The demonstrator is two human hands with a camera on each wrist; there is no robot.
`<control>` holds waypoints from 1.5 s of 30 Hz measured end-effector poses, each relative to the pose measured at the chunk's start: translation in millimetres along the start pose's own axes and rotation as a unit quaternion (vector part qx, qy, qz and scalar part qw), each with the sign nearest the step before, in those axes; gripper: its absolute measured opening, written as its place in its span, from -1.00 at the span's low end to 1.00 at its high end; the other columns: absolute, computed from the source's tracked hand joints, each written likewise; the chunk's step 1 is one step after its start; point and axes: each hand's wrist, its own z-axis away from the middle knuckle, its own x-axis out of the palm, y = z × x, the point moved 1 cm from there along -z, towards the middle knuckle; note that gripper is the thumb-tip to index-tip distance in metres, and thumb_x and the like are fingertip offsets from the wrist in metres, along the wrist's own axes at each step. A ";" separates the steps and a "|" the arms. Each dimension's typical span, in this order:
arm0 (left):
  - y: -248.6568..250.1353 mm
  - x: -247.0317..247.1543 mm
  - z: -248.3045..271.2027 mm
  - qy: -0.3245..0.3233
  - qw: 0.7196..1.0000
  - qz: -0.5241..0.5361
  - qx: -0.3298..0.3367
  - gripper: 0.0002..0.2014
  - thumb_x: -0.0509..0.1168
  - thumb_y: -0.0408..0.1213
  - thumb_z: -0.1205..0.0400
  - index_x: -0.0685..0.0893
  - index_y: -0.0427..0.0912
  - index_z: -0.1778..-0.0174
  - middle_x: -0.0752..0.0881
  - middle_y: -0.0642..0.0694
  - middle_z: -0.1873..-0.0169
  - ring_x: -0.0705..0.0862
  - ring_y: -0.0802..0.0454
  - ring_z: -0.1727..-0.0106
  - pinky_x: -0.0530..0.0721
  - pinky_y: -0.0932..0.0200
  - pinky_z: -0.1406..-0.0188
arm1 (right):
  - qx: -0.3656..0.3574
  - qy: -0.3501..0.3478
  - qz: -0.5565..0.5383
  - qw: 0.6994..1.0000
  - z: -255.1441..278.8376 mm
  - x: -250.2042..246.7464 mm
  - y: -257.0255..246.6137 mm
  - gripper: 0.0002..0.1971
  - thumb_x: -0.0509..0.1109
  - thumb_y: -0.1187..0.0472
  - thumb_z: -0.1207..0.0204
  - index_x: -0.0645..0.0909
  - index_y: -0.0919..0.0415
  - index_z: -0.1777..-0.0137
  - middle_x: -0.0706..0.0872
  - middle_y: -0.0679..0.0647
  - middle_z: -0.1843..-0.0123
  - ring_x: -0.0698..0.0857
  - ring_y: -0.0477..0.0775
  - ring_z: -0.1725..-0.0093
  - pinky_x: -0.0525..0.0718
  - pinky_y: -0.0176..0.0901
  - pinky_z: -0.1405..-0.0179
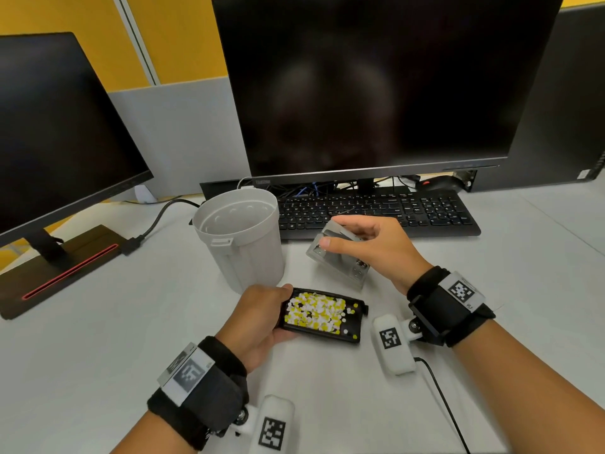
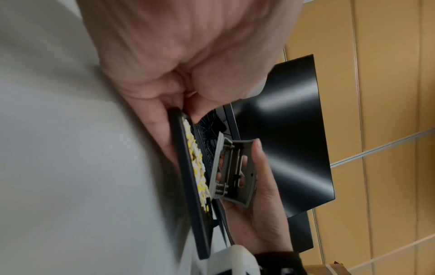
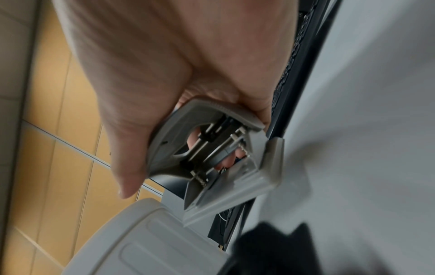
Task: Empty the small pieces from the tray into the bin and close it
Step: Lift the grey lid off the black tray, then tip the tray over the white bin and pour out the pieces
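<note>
A black tray (image 1: 356, 335) heaped with small yellow and white paper pieces (image 1: 316, 312) is held level just above the desk. My left hand (image 1: 276, 311) grips its left end, thumb on the rim. In the left wrist view the tray (image 2: 193, 195) shows edge-on with the pieces (image 2: 196, 163) on it. My right hand (image 1: 334, 231) holds a grey hole punch (image 1: 340, 260) tilted, right of the bin and behind the tray; the right wrist view shows the hole punch (image 3: 212, 148) with my fingers curled round it. The grey bin (image 1: 248, 253) stands open-topped behind my left hand.
A black keyboard (image 1: 376, 211) lies behind the bin and the punch, under a large dark monitor (image 1: 376, 86). A second monitor (image 1: 55, 126) with its stand base (image 1: 65, 267) fills the left. A black cable (image 1: 442, 404) runs along the desk near my right wrist.
</note>
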 end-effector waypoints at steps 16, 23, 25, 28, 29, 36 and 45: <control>38.1 -34.8 58.5 0.015 0.998 -0.013 0.064 -0.74 0.28 -0.26 -0.79 0.83 -0.34 -0.11 0.91 -0.32 -0.03 0.87 -0.18 -0.02 0.87 -0.03 0.01 | 0.058 -0.078 0.158 0.983 2.7 13.0 5.6 -0.44 0.84 -0.10 -0.24 0.86 -0.01 -0.26 0.92 -0.05 -0.10 0.83 -0.04 -0.17 0.77 -0.22 -0.10; 61.7 -41.5 79.1 0.011 0.997 0.034 0.063 -0.77 0.30 -0.26 -0.79 0.77 -0.33 -0.17 0.92 -0.28 -0.02 0.90 -0.17 -0.06 0.88 -0.01 0.00 | 0.069 -0.092 0.233 0.966 1.4 18.2 1.8 -0.58 0.71 0.13 -0.49 0.83 0.07 -0.36 0.81 -0.13 -0.18 0.73 0.00 -0.32 0.59 -0.21 -0.18; 67.8 -44.1 82.5 0.012 0.997 0.043 0.067 -0.79 0.30 -0.26 -0.79 0.76 -0.32 -0.17 0.92 -0.28 -0.01 0.90 -0.16 -0.06 0.87 -0.04 -0.02 | 0.074 -0.095 0.256 0.959 0.7 17.3 0.5 -0.63 0.66 0.21 -0.53 0.83 0.04 -0.34 0.83 -0.07 -0.18 0.74 0.10 -0.35 0.63 -0.12 -0.22; 79.4 -49.7 85.4 0.019 0.996 0.053 0.071 -0.80 0.31 -0.25 -0.78 0.73 -0.30 -0.18 0.92 -0.28 0.00 0.91 -0.16 -0.05 0.88 -0.03 0.02 | 0.078 -0.108 0.281 0.950 1.6 17.0 -5.4 -0.43 0.73 -0.24 -0.21 0.83 -0.15 -0.25 0.88 -0.06 -0.22 0.78 0.06 -0.28 0.73 0.10 -0.40; 83.6 -51.8 85.7 0.020 0.996 0.058 0.072 -0.80 0.31 -0.25 -0.78 0.72 -0.30 -0.19 0.92 -0.27 0.01 0.91 -0.13 0.01 0.89 0.00 0.09 | 0.072 -0.117 0.297 0.945 1.5 16.5 -7.3 -0.25 0.69 -0.48 -0.03 0.83 -0.19 -0.24 0.88 -0.11 -0.21 0.79 -0.01 -0.23 0.74 0.13 -0.41; 116.7 -69.6 76.8 0.046 0.991 0.086 0.088 -0.78 0.33 -0.31 -0.77 0.71 -0.36 -0.26 0.90 -0.32 -0.08 0.87 -0.07 0.12 0.90 0.08 0.29 | -0.029 -0.099 0.330 0.938 2.5 26.4 -47.2 0.26 0.46 -0.75 0.13 0.53 -0.22 -0.67 0.66 -0.25 -0.51 0.64 -0.17 -0.49 0.62 -0.05 -0.54; 155.7 -99.5 33.8 0.078 0.985 0.088 0.129 -0.74 0.31 -0.32 -0.78 0.70 -0.36 -0.33 0.91 -0.26 -0.05 0.91 -0.04 0.11 0.88 0.10 0.36 | -0.018 -0.108 0.168 0.980 -22.6 78.5 -63.9 0.26 0.65 -0.44 -0.15 0.19 -0.15 -0.86 0.52 -0.24 -0.71 0.47 -0.26 -0.69 0.55 0.09 -0.68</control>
